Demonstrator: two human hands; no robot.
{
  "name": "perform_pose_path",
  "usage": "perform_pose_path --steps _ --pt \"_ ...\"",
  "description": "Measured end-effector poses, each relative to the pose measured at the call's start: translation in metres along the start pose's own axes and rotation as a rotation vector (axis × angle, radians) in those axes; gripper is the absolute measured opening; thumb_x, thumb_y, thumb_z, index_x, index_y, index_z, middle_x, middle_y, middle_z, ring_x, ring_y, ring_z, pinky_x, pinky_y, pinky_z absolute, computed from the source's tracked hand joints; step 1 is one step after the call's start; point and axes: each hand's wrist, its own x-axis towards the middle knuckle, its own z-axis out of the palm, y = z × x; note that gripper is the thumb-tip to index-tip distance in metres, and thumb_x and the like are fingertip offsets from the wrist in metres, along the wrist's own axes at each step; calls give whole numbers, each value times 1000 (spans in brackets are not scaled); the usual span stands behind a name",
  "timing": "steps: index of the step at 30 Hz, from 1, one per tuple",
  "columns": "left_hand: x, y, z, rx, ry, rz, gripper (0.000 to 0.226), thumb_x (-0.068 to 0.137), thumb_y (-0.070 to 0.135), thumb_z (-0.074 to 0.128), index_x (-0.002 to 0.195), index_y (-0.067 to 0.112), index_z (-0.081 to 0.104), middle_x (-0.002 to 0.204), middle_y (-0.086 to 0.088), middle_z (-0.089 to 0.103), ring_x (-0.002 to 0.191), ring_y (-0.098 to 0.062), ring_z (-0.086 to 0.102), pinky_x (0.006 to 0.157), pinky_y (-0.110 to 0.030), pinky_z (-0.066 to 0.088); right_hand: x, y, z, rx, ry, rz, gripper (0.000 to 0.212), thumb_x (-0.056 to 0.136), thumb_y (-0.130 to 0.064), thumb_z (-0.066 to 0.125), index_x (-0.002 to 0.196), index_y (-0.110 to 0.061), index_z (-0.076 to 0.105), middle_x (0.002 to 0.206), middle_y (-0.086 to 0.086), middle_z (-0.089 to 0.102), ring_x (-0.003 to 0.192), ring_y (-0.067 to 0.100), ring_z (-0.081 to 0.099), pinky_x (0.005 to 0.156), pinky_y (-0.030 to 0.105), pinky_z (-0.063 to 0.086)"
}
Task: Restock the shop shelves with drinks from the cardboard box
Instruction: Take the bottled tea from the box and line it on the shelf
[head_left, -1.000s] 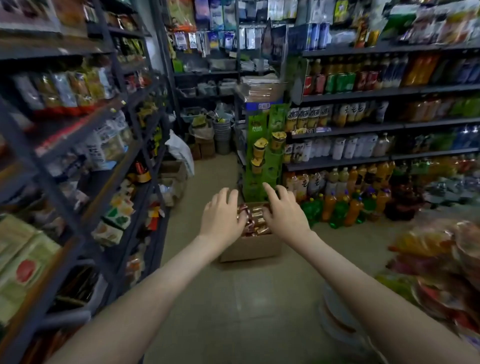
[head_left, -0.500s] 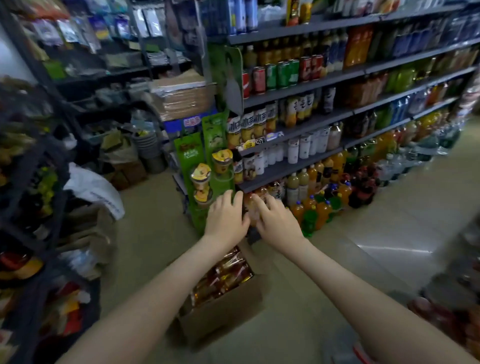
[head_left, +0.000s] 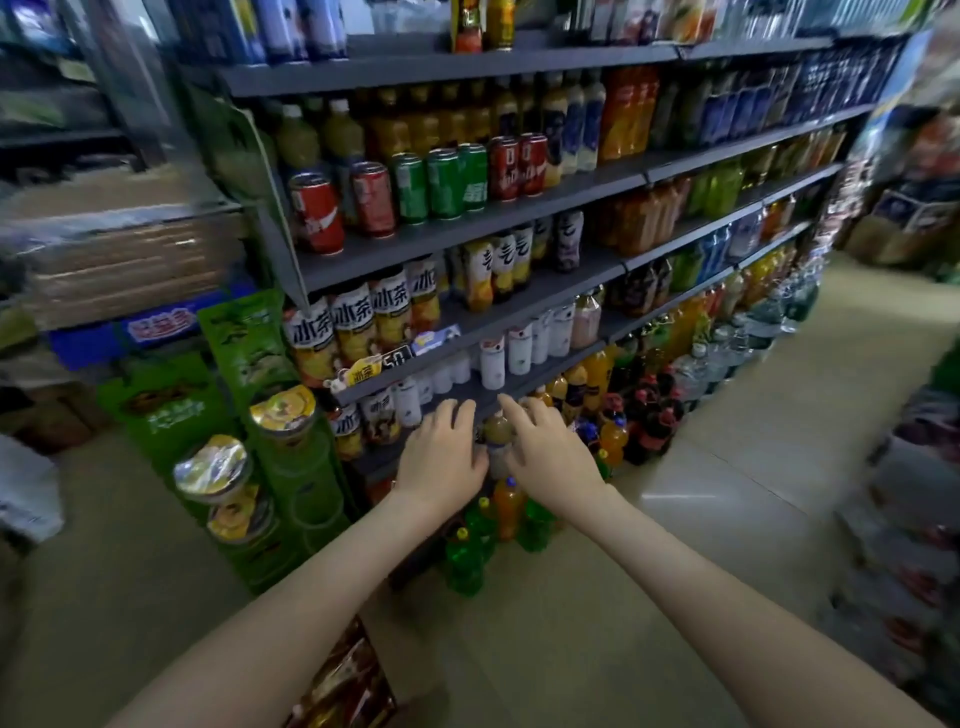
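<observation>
The bottle (head_left: 499, 441) is a small clear one filled with a cloudy yellow-brown drink, with a pale cap and a light label round its lower half. It stands upright between the two hands, level with the lowest board of the grey shop shelves (head_left: 447, 244) and in front of it. Blur hides any print on it. The left hand (head_left: 441, 460) lies against its left side and the right hand (head_left: 550, 457) against its right. Both show their backs, with fingers reaching forward almost straight rather than curled, so the bottle is pressed between them. The thumbs are hidden, and I cannot tell whether they wrap round it. Just behind the fingertips stand white bottles (head_left: 492, 364) on the shelf above, and below the wrists orange and green bottles (head_left: 506, 501) stand on the floor. The cardboard box shows only as a strip of shiny red-brown drinks (head_left: 348, 675) at the bottom edge, under the left forearm. A second ago both hands were down in that box, on its packed drinks. Half a second ago they had risen together above it, and what they carried was hard to make out. Now the hands are higher and closer to the shelves, the bottle shows plainly between them, and the box has dropped almost out of view, while the green display stand (head_left: 244, 364) sits larger on the left.
</observation>
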Motion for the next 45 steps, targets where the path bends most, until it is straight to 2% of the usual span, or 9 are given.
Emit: perform_pose_path --steps 11,16,20,23,28,31,36,40,45 --pt "161 -43 85 -61 -91 -175 60 94 36 51 145 14 28 142 -8 39 126 -25 44 99 -37 45 177 82 62 -110 -222 -261 66 96 -27 46 152 -25 12 146 9 31 128 27 36 96 38 45" --pt "199 -75 104 -112 -141 -374 57 94 37 50 143 16 29 140 -6 38 121 -24 46 91 -36 48 257 87 83 -232 -405 -460 65 98 -28 44 153 -24 10 148 9 28 132 30 32 99 42 39" --pt "200 -106 104 -100 -163 -553 58 95 37 47 145 17 24 146 -7 31 126 -28 41 95 -40 46 297 65 107 -208 -493 -581 65 99 -28 43 153 -28 6 156 6 18 141 29 23 103 45 38" --pt "189 -128 105 -85 -158 -699 62 96 36 46 147 16 20 147 -8 29 125 -28 42 94 -38 46 317 38 127 -172 -599 -687 63 100 -27 42 153 -30 7 155 3 19 143 28 19 105 44 38" --pt "132 -157 114 -137 -78 -1088 59 91 34 52 142 14 30 133 -11 41 117 -30 47 89 -39 46 322 -22 173 -103 -808 -888 62 101 -25 41 152 -34 6 159 -2 9 143 29 19 96 40 45" --pt "82 -157 123 -177 34 -1381 60 90 33 52 144 14 31 140 -13 39 123 -33 45 96 -41 44 303 -49 199 -79 -929 -1080 63 102 -23 40 152 -36 5 157 1 15 138 30 27 77 36 49" --pt "10 -127 143 -258 231 -1787 62 89 25 56 144 10 31 143 -19 34 126 -41 40 101 -48 39 258 -76 235 -93 -1018 -1315 62 101 -22 40 152 -37 9 155 2 19 130 29 37 76 34 45" --pt "-36 -98 173 -332 226 -2027 55 93 24 51 142 9 33 134 -22 40 118 -43 45 95 -47 39 212 -96 273 -111 -1074 -1432 63 98 -23 43 152 -34 12 156 3 18 138 28 28 97 40 43" --pt "-90 -93 226 -480 180 -2187 59 91 25 52 143 9 29 139 -19 35 124 -38 39 95 -45 41 157 -118 336 -244 -1148 -1504 68 96 -20 46 152 -33 11 154 5 20 135 30 30 100 42 41"
